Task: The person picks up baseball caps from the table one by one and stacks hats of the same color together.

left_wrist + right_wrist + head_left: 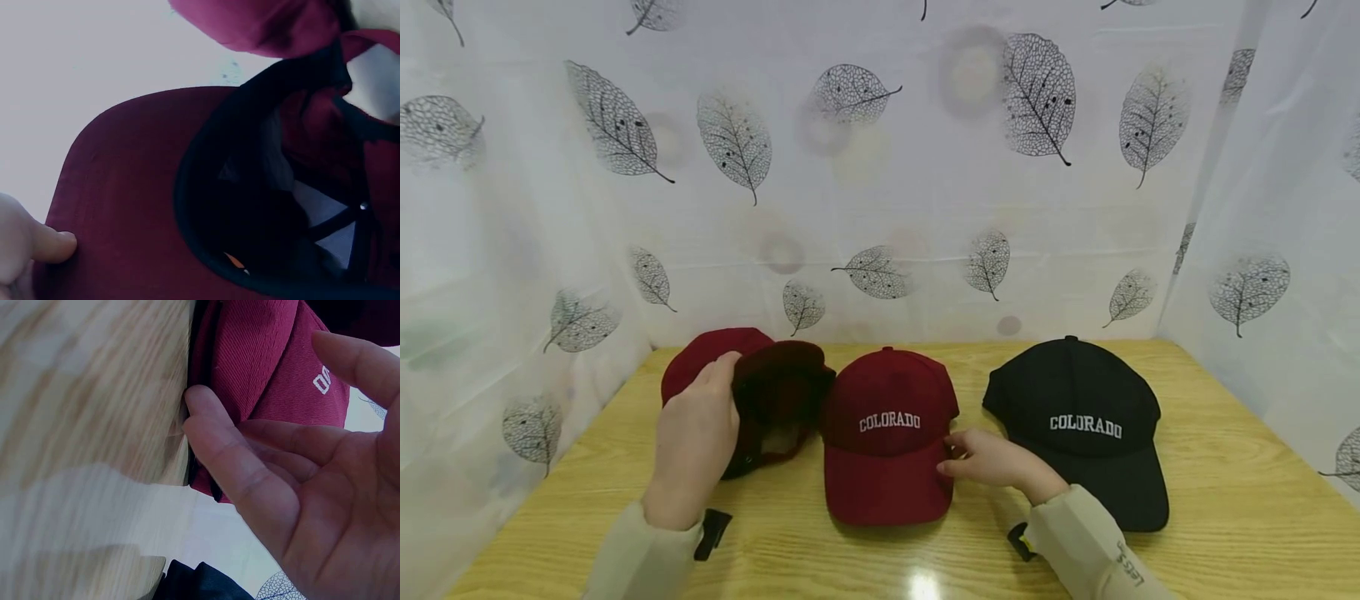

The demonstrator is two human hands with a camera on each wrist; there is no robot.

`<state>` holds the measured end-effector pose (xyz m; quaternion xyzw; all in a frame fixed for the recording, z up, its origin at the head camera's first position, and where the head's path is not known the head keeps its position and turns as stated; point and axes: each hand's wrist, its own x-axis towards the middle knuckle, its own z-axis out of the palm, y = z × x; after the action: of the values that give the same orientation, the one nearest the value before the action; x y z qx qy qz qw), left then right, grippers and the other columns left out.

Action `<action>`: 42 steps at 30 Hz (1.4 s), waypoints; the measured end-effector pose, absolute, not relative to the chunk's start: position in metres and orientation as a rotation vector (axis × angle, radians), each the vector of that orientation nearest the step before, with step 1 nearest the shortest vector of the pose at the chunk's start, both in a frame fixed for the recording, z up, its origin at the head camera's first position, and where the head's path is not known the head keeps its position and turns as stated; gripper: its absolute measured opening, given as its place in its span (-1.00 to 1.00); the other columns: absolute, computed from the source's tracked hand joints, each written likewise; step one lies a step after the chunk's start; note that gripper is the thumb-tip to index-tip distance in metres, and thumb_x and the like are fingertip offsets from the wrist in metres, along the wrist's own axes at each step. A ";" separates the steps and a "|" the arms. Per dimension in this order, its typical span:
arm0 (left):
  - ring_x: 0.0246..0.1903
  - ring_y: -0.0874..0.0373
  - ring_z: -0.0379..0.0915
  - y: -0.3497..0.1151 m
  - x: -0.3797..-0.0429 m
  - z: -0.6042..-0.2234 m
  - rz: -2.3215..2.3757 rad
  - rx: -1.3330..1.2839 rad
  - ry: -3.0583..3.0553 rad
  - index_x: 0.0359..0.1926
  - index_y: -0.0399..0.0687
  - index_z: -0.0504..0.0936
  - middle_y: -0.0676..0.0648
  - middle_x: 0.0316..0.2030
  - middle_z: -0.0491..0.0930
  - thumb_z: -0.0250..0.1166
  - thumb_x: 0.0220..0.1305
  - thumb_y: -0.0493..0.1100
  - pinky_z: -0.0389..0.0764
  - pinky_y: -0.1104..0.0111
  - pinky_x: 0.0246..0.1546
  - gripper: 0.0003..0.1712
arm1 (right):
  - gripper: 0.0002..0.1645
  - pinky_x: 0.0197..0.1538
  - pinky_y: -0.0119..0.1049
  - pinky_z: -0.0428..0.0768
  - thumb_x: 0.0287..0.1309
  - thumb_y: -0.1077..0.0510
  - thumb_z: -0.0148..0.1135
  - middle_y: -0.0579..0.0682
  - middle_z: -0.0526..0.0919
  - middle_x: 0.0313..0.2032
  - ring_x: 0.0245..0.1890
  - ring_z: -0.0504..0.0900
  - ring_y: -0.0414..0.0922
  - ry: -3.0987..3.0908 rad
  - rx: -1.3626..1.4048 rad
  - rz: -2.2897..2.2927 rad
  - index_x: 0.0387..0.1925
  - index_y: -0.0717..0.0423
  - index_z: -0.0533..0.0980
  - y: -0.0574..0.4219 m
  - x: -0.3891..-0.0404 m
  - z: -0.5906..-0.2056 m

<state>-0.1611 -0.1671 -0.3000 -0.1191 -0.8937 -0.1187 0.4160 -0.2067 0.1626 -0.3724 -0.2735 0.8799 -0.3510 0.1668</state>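
My left hand (696,425) pinches the brim of a dark red cap (782,400) at the left. That cap is tilted, its inside facing me; in the left wrist view the thumb (56,244) presses the underside of its brim. Whether the red fabric left of my hand is the same cap's crown, I cannot tell. Upright on the table in the middle sits a second dark red cap (887,417), lettered COLORADO in white. My right hand (992,458) reaches its right side with loosely extended fingers (219,444), fingertips at its lower edge and thumb apart from it.
Right of my right hand sits a black COLORADO cap (1075,408), brim toward me. The wooden table (820,558) carries everything. Behind and at both sides hang white curtains (925,192) printed with leaves. Each sleeve has a small black device (711,533) near the wrist.
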 end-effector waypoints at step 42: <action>-0.41 -0.06 0.52 -0.095 -0.179 -0.261 -0.601 -0.589 -1.790 -0.21 -0.29 0.48 -0.22 -0.35 0.55 0.02 0.22 -0.39 0.53 0.17 -0.44 -0.85 | -0.49 -0.24 -0.21 0.46 0.09 0.10 0.13 0.14 0.57 -0.26 -0.26 0.51 -0.05 2.526 -0.818 -0.968 -0.05 0.46 0.39 0.161 -0.207 -0.373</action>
<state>-0.1785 -0.0954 -0.2613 -0.2490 -0.7560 -0.2538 0.5497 -0.2071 0.1610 -0.3726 -0.2860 0.8827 -0.3382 0.1570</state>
